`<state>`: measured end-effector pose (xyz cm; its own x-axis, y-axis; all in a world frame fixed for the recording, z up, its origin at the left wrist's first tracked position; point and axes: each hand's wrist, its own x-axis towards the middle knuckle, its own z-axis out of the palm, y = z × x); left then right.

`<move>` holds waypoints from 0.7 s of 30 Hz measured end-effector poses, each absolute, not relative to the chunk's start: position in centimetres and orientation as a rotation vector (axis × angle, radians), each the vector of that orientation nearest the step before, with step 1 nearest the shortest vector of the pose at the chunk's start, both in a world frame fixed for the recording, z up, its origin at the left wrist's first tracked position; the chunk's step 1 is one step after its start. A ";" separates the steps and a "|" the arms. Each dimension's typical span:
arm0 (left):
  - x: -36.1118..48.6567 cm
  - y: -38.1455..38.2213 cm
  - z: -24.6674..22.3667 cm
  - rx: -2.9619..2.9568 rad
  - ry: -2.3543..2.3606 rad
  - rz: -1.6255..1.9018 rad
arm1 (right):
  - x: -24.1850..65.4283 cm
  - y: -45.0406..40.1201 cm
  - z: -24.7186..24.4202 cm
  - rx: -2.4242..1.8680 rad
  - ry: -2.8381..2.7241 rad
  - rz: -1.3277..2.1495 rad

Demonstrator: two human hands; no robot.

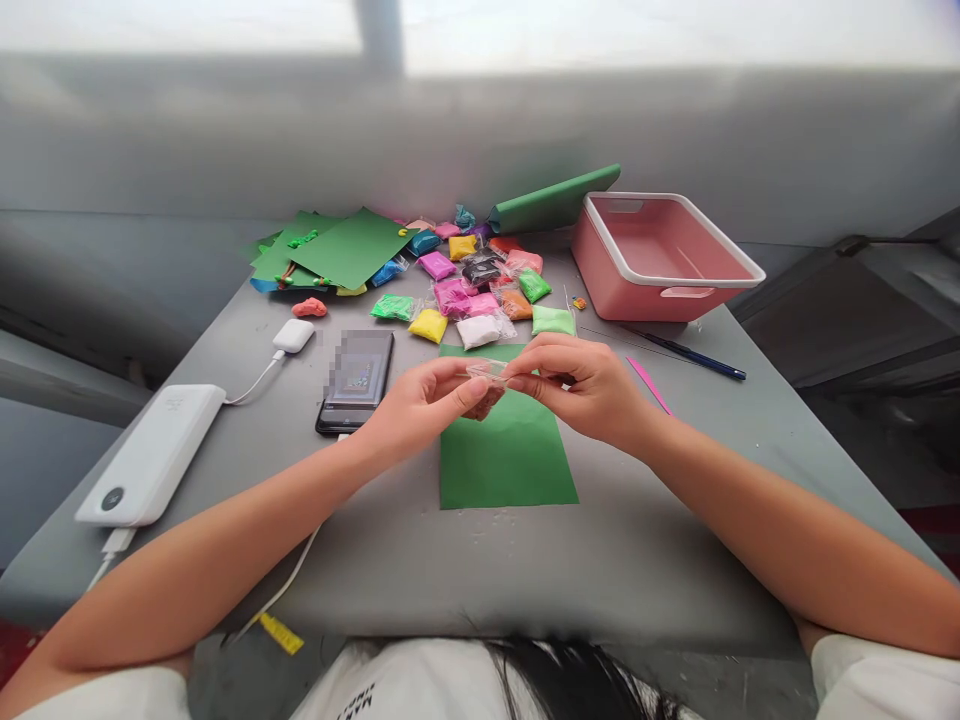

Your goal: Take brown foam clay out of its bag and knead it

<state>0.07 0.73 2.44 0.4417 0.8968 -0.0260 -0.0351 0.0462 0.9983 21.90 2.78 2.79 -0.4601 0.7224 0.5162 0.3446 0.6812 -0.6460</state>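
Between my two hands is a small clear packet of brown modelling clay (486, 402), raised above a sheet of green paper (510, 465). My left hand (435, 390) pinches the packet's left side, fingers behind and thumb in front. At the packet's clear top edge, my right hand (581, 385) grips the plastic between thumb and fingers. Part of the brown clay is hidden behind my left thumb. Just beyond my hands lie several colored clay packets, among them a white one (480, 330), a yellow one (428, 325) and a light green one (553, 320).
A pink basket (622, 285) stands back right, with a dark blue pen-like tool (697, 358) and a pink stick (648, 384) nearer. Left are a phone (358, 380), a white power bank (154, 450), an earbud case (294, 336), red clay (310, 307) and stacked green sheets (352, 245).
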 end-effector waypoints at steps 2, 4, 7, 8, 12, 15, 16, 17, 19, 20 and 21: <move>0.1 0.7 2.8 1.337 0.846 0.821 | 21.8 2.7 3.0 -0.835 -2.089 0.641; 0.1 0.7 3.0 1.317 0.859 0.845 | 21.6 2.6 3.0 -0.855 -2.070 0.691; 0.2 0.6 2.9 1.259 0.884 0.904 | 21.1 2.2 2.8 -0.898 -1.986 0.829; 0.2 0.6 2.8 1.240 0.887 0.914 | 20.9 2.0 2.6 -0.920 -1.942 0.897; 0.0 0.6 2.6 1.251 0.910 0.931 | 20.6 1.7 2.2 -1.024 -1.736 1.083; -0.2 0.7 2.4 1.360 1.000 0.947 | 20.6 1.9 1.8 -1.027 -1.605 1.117; -0.2 0.7 2.3 1.380 1.027 0.954 | 20.6 2.0 1.7 -1.019 -1.582 1.135; -0.3 0.7 2.3 1.394 1.046 0.958 | 20.7 2.1 1.7 -1.012 -1.573 1.155; -0.3 0.7 2.2 1.415 1.062 0.974 | 20.6 2.1 1.6 -1.008 -1.583 1.190; -0.3 0.7 2.2 1.427 1.070 0.990 | 20.5 2.1 1.6 -1.009 -1.582 1.200; -0.3 0.7 2.3 1.438 1.078 1.015 | 20.4 2.0 1.6 -1.013 -1.574 1.207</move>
